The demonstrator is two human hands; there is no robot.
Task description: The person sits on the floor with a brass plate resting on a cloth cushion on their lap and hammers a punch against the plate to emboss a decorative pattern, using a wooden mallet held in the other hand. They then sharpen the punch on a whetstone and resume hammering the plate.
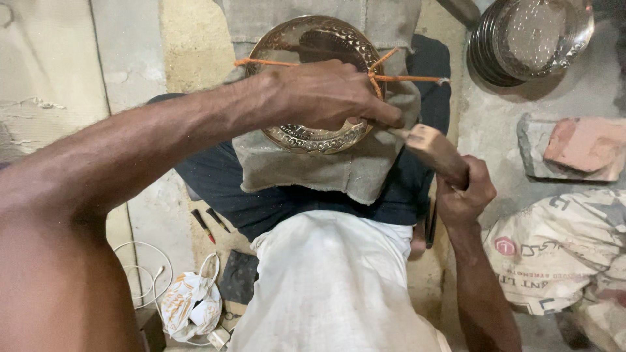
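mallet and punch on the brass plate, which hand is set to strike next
Right, most likely. The right hand grips the wooden mallet, raised beside the plate. The left hand is pressed on the plate, pinching a small tool whose tip is hidden.

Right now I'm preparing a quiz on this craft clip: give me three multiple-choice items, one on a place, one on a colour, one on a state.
1. Where does the brass plate lie?
A on a grey cloth over the lap
B on the floor
C on the sack

2. What colour is the string across the plate?
A blue
B orange
C white

3. What is the right hand doing?
A resting open
B holding a cup
C gripping a wooden mallet

Answers: A, cloth lies beneath it; B, orange strands cross it; C, fingers wrap the handle.
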